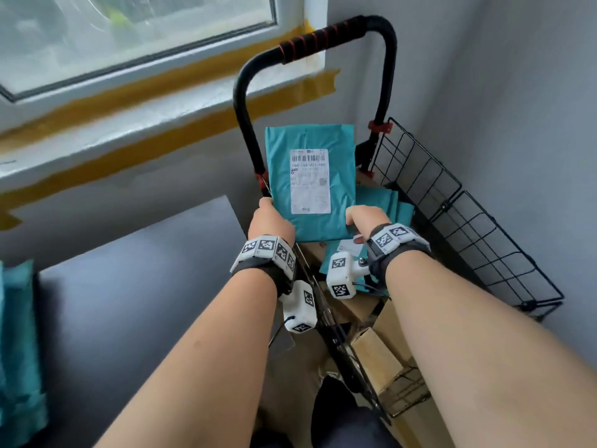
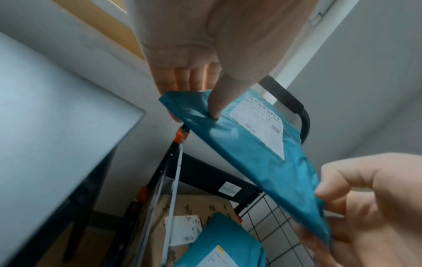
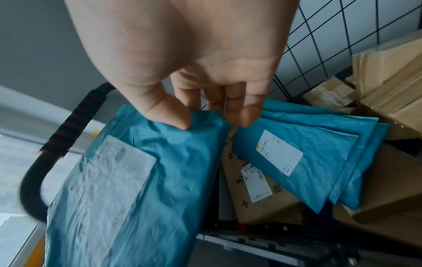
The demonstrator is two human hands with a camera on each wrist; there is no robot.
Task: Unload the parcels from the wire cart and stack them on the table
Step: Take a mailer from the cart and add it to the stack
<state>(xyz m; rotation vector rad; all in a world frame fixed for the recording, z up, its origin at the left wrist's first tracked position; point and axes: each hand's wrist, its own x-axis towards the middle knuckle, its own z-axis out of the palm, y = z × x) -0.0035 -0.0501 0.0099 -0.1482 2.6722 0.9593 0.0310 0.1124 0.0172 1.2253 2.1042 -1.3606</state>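
Left hand (image 1: 270, 219) and right hand (image 1: 366, 218): each pinches a near corner of one teal mailer (image 1: 310, 182), thumb on top, fingers underneath. Mailer held flat-ish above the wire cart (image 1: 478, 227), white shipping label (image 1: 310, 181) facing up, far end toward the cart's black handle (image 1: 323, 40).

Cart contents: more teal mailers (image 3: 303, 153) stacked and fanned on top of brown cardboard boxes (image 3: 262, 195); further boxes at the near end of the basket.

Surface: dark table (image 1: 135, 302) to the left of the cart; teal parcels (image 1: 19, 350) already lying at its left edge.

Room: grey walls, cart pushed into the corner; window (image 1: 129, 27) above the table, frame edged with yellow-brown tape (image 1: 193, 79)
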